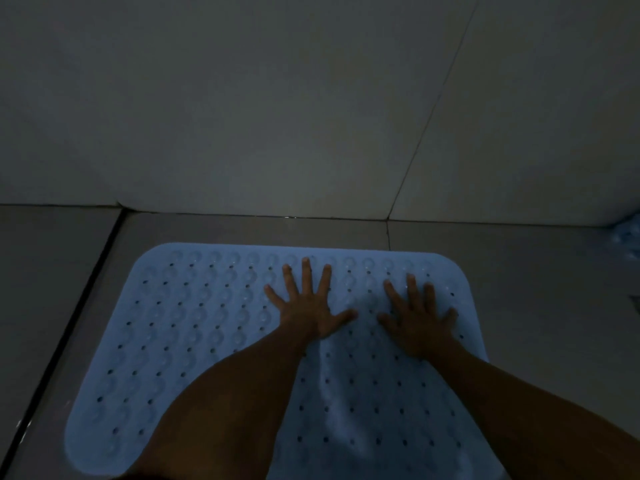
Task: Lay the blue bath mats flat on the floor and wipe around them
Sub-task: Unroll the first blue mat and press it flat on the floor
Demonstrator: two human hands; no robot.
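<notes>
Both hands, left hand (306, 308) and right hand (420, 318), press wide-spread fingers (306, 271) flat onto the blue bath mat (180, 341) beneath them on the floor (540, 271); it looks soft, floppy rubber, best lifted by its edges.

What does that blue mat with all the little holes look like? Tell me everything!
The blue bath mat is pale blue with rounded corners, looks rubbery, and is dotted with rows of small holes and round bumps. It lies on the grey floor tiles, its far edge close to the wall. Both the left hand and the right hand press flat on it, fingers spread. Its near edge is out of view.
</notes>
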